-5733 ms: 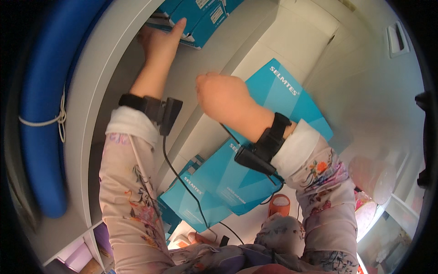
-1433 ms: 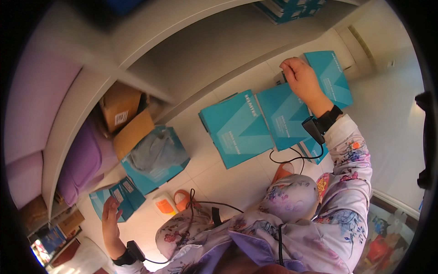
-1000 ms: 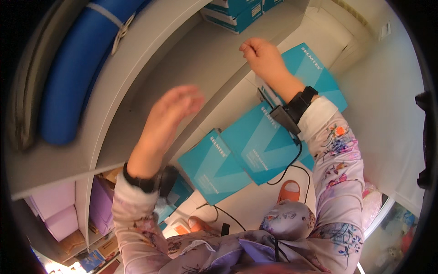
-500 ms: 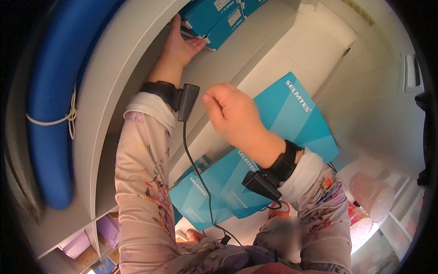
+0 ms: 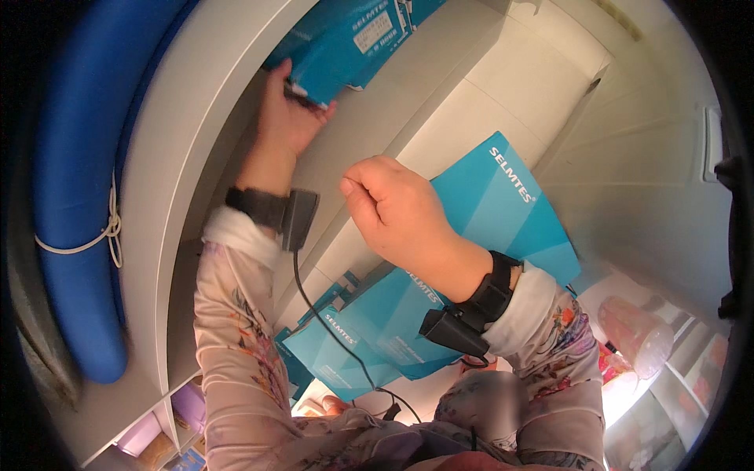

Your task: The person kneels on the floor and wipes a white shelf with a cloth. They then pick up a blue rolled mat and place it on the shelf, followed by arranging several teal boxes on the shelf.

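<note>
On the grey shelf, my left hand [image 5: 289, 118] grips the near end of a teal cardboard box [image 5: 342, 43], thumb up its left side and fingers under the near edge. More of that box is hidden past the top rim of the view. Bent across in front of me, my right hand [image 5: 397, 206] is closed in a loose fist, with nothing showing in it. It hovers beside the shelf edge, above larger teal boxes. One large teal box [image 5: 510, 192] lies beneath my right forearm, and another teal box [image 5: 338, 349] is nearer to me.
A tall grey panel edge [image 5: 149, 204] curves down the left. Beyond it stands a blue roll [image 5: 75, 235] tied with white cord [image 5: 78, 245]. A pale door with a handle [image 5: 712, 145] is on the right. Pale tiles [image 5: 503, 86] show beyond the shelf. Dark cables hang from both wrist straps.
My left hand has drawn back toward me, and the teal box in it has slid nearer along the shelf. My right hand has barely moved and stays closed.
</note>
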Motion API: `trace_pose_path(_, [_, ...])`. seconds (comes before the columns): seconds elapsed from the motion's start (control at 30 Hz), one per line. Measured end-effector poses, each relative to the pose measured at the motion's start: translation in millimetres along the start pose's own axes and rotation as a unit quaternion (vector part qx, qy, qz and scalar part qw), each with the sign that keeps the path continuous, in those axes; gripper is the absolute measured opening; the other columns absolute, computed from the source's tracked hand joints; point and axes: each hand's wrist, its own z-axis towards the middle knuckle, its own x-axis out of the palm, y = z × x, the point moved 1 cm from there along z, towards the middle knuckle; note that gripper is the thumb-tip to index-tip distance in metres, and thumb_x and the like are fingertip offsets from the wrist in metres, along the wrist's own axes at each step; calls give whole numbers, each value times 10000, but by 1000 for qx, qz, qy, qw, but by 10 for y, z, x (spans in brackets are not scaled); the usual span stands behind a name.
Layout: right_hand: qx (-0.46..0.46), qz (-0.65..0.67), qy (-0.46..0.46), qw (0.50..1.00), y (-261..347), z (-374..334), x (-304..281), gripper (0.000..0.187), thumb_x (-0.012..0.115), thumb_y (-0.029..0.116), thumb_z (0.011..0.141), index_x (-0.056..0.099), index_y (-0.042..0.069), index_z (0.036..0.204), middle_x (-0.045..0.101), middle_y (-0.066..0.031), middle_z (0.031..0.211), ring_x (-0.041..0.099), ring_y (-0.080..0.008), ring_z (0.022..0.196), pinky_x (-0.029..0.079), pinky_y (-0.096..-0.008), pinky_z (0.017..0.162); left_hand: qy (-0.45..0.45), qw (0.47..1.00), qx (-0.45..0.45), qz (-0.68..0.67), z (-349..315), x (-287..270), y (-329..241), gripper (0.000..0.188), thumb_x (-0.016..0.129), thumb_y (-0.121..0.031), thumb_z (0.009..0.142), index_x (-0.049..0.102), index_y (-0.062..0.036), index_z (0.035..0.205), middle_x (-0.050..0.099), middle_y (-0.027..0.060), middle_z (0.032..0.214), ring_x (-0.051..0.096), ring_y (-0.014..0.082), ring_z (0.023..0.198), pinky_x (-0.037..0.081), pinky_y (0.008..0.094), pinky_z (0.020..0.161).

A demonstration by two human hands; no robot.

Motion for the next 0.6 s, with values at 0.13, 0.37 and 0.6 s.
trace_pose_path(0.13, [-7, -20, 0, 1000, -10, -1, 8, 101, 545, 138, 836, 569, 47, 799, 574, -148, 756, 572, -358, 693, 466, -432, 596, 66, 996, 21, -49, -121, -76, 100, 618, 662, -399, 781, 387, -110, 1253, 457, 104, 1244, 468, 271, 1087, 391, 398, 820])
trace_pose_path(0.37, [-38, -40, -59, 997, -83, 32, -28, 107, 542, 148, 858, 572, 55, 815, 585, -151, 768, 577, -353, 739, 473, -414, 631, 4, 998, 18, -66, -396, -307, 116, 712, 695, -363, 711, 371, -116, 1294, 432, 122, 1310, 425, 314, 1178, 343, 449, 943])
trace_pose_path(0.6, [-83, -11, -223, 971, -198, 93, -87, 107, 535, 141, 885, 580, 51, 847, 596, -147, 816, 574, -333, 793, 468, -390, 684, 10, 996, -65, -58, -2012, -774, 201, 775, 612, -492, 721, 348, -123, 1349, 423, 162, 1329, 445, 338, 1131, 387, 469, 883])
